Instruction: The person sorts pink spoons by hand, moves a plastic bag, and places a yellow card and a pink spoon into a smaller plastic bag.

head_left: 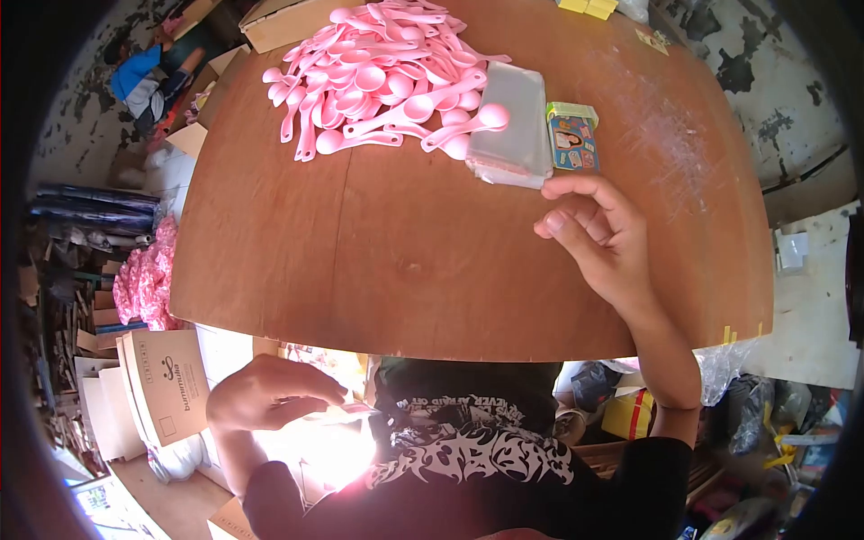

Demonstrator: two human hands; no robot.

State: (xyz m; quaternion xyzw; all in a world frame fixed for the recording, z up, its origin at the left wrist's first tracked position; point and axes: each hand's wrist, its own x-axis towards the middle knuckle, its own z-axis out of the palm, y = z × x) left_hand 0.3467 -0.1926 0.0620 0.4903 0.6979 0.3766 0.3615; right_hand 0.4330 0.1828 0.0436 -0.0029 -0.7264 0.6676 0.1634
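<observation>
Above the stack of clear plastic bags [508, 117] on the table, my right hand [603, 229] has its fingers bent and the thumb apart from the index finger, holding nothing. Its index fingertip is close to the stack's near edge. My left hand [274, 391] is off the table's near edge at the lower left, fingers loosely stretched to the right. Strong glare lies below it, and nothing held can be made out there. A big heap of pink plastic measuring spoons [378, 76] lies at the far side. One spoon [468, 126] rests across the bags.
A small colourful box [573, 139] stands right of the bags on the wooden table [405, 261]. A cardboard box [279, 22] is at the far left, and another carton [166, 387] is on the floor. Pink packed bags [148, 274] lie left. A person [148, 81] is beyond.
</observation>
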